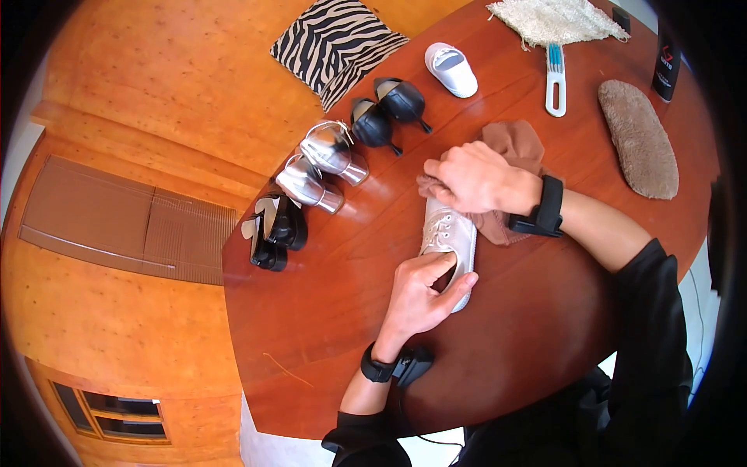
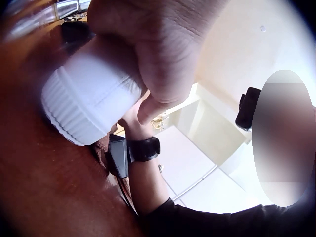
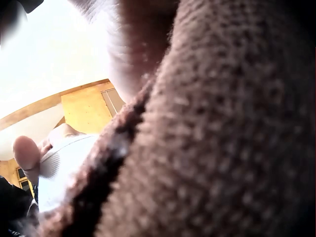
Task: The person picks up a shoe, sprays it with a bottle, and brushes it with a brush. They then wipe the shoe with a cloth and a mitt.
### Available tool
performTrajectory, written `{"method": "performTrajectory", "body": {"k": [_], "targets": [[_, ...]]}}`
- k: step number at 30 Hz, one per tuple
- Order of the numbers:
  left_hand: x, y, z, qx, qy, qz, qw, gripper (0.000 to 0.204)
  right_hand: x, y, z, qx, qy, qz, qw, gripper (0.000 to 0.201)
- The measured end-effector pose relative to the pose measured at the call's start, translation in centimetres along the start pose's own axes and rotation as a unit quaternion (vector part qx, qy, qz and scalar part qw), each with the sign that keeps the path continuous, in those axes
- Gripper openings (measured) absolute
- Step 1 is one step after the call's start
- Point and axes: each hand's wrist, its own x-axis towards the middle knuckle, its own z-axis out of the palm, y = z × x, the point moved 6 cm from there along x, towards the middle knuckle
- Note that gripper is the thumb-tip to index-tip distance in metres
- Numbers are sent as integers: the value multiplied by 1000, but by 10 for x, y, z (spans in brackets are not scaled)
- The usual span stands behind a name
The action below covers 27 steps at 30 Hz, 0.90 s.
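Observation:
A white lace-up sneaker [image 1: 449, 233] lies on the table, pointing away from me. My left hand [image 1: 420, 294] grips it at the heel opening, fingers inside and thumb along the outer side. The ribbed sole edge and heel of the sneaker [image 2: 94, 98] fill the near part of the left wrist view. At the toe, my right hand [image 1: 476, 177] holds a brown cloth [image 1: 515, 144] bunched under curled fingers, against the shoe; the toe itself is hidden. Close up in the right wrist view, the knitted cloth [image 3: 222, 123] covers most of the frame.
Along the table's [image 1: 311, 327] left edge stand black shoes [image 1: 289, 226], silver heeled shoes [image 1: 331, 148], black heels [image 1: 401, 100] and another white shoe [image 1: 451, 71]. Farther right lie a white-handled brush [image 1: 555, 93], a cream shaggy cloth [image 1: 552, 19], a brown fuzzy pad [image 1: 640, 140] and a black can [image 1: 667, 70].

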Motion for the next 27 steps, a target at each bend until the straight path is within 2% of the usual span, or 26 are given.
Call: {"method": "performTrajectory", "body": {"k": [5, 10, 12, 14, 15, 17, 21, 23, 24, 26, 27], "targets": [[0, -2, -2, 12, -2, -32, 999, 34, 3, 16, 1, -38, 5, 31, 999, 22], [-4, -15, 0, 102, -38, -69, 992, 32, -4, -9, -1, -14, 12, -25, 1000, 20], [-4, -17, 1, 118, -50, -81, 988, 31, -9, -25, -1, 1, -15, -42, 999, 20], [-4, -15, 1, 81, -49, -73, 993, 31, -20, -51, 2, 79, -40, -149, 985, 18], [-3, -16, 2, 80, -49, -73, 993, 31, -23, -56, 3, 79, -40, -149, 985, 18], [0, -5, 1, 73, 1, 38, 997, 33, -29, -67, 2, 77, -8, -192, 978, 17], [-1, -6, -1, 95, -24, -8, 995, 35, -20, -57, 0, 96, -5, -191, 977, 17], [-4, -14, 2, 127, -74, -82, 986, 37, -12, -37, 4, 37, -30, -106, 993, 17], [-3, -13, 3, 127, -74, -82, 986, 37, -9, -31, 4, 37, -30, -106, 993, 17], [-1, -4, 4, 154, -45, -33, 986, 41, -2, -9, 5, 19, -20, -33, 999, 18], [-1, -4, 5, 155, -45, -33, 986, 41, 0, -2, 6, 6, 5, -32, 999, 19]]}}
